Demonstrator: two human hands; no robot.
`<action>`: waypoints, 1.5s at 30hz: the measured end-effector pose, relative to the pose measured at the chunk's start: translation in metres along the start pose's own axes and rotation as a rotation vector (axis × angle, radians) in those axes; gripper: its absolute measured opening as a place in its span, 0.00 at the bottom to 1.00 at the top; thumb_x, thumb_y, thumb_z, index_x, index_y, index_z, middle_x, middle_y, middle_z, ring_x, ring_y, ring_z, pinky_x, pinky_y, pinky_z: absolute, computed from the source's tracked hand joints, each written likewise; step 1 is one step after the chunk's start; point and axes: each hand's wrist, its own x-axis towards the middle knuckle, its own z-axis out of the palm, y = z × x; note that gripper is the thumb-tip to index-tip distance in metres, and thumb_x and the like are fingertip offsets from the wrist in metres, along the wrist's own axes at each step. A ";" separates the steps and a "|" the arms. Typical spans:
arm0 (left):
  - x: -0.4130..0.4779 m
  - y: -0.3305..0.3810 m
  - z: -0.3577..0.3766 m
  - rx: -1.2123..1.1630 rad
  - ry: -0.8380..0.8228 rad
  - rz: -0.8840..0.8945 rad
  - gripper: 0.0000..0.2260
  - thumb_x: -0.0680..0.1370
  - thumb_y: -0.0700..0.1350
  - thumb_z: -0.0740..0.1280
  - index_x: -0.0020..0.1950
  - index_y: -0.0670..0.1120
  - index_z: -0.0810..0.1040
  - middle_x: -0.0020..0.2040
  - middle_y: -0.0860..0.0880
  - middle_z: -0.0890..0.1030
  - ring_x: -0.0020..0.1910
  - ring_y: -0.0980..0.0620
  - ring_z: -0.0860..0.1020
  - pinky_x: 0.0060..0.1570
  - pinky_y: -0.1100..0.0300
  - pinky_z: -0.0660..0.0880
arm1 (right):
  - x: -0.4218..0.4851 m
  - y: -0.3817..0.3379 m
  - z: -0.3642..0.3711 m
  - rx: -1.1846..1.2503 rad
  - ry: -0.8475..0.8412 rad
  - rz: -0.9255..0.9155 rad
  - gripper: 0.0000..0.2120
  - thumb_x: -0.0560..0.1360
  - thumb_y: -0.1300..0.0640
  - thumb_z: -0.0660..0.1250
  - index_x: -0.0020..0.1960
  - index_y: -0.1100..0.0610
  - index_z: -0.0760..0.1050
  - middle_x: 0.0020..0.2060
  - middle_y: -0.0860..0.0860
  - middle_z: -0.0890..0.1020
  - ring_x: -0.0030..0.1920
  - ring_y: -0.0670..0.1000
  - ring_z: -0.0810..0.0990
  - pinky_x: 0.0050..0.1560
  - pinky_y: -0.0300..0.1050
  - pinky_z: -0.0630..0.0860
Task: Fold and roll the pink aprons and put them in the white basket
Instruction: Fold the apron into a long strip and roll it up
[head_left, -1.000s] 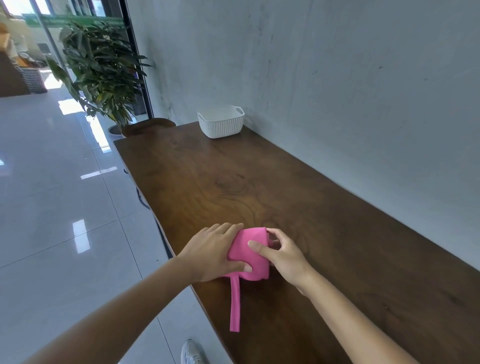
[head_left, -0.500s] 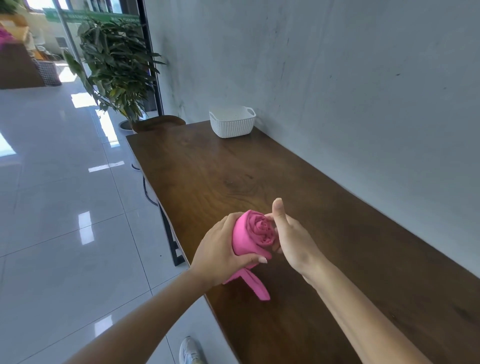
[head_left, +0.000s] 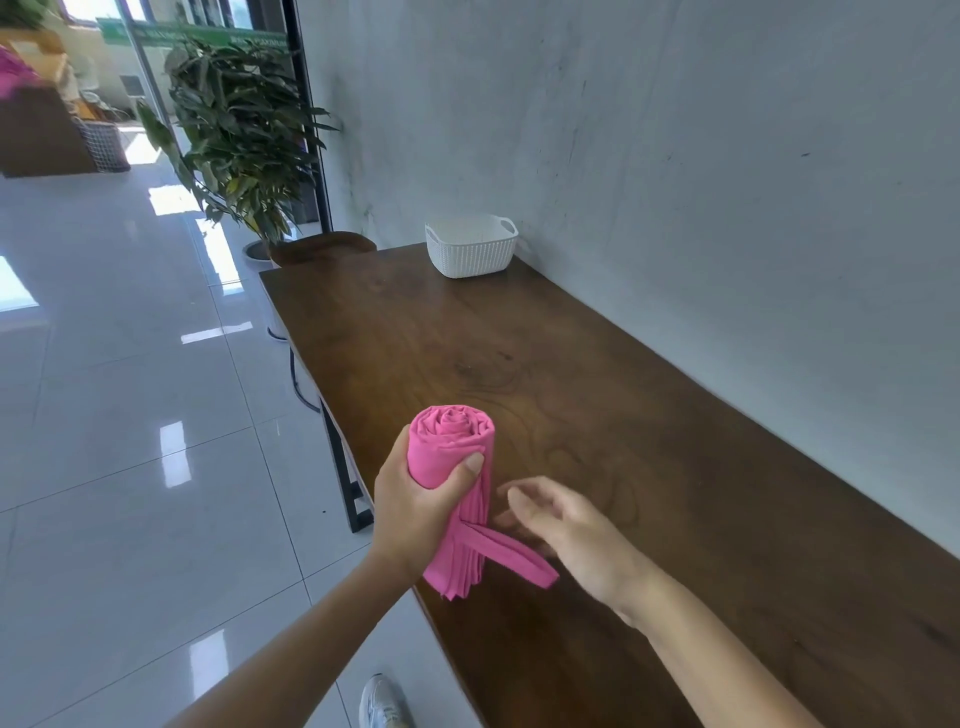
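A pink apron is rolled into a tight cylinder and held upright above the near left edge of the table. My left hand grips the roll around its middle, thumb across the front. A flat pink strap sticks out from the lower end toward the right. My right hand hovers just right of the roll with fingers relaxed, close to the strap and holding nothing. The white basket stands at the far end of the table against the wall; its inside is hidden.
The long dark wooden table runs along a grey wall on the right. A leafy potted plant and a dark chair back stand past the far end. Glossy white tile floor lies to the left.
My left hand lifted the roll off the table and turned it upright. My right hand let go of it and dropped to the right, near the strap.
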 end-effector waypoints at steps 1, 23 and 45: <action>0.001 0.001 -0.002 -0.002 0.010 0.001 0.36 0.65 0.72 0.73 0.65 0.52 0.76 0.53 0.54 0.83 0.52 0.50 0.83 0.48 0.56 0.83 | -0.001 0.003 0.004 0.002 -0.054 0.025 0.16 0.80 0.38 0.62 0.63 0.44 0.75 0.52 0.41 0.84 0.54 0.41 0.83 0.57 0.42 0.80; 0.012 0.009 -0.023 0.063 0.080 0.027 0.36 0.63 0.75 0.71 0.65 0.57 0.74 0.53 0.61 0.82 0.53 0.55 0.82 0.44 0.63 0.81 | -0.002 0.014 0.028 0.131 -0.037 0.069 0.08 0.81 0.53 0.67 0.55 0.53 0.83 0.45 0.49 0.85 0.51 0.49 0.84 0.59 0.48 0.81; 0.004 0.010 -0.023 -0.056 0.108 -0.148 0.30 0.65 0.68 0.72 0.60 0.54 0.76 0.48 0.51 0.84 0.47 0.49 0.84 0.38 0.61 0.81 | 0.002 -0.018 0.035 1.271 0.087 -0.024 0.16 0.83 0.60 0.58 0.68 0.61 0.77 0.64 0.60 0.80 0.67 0.57 0.78 0.71 0.53 0.72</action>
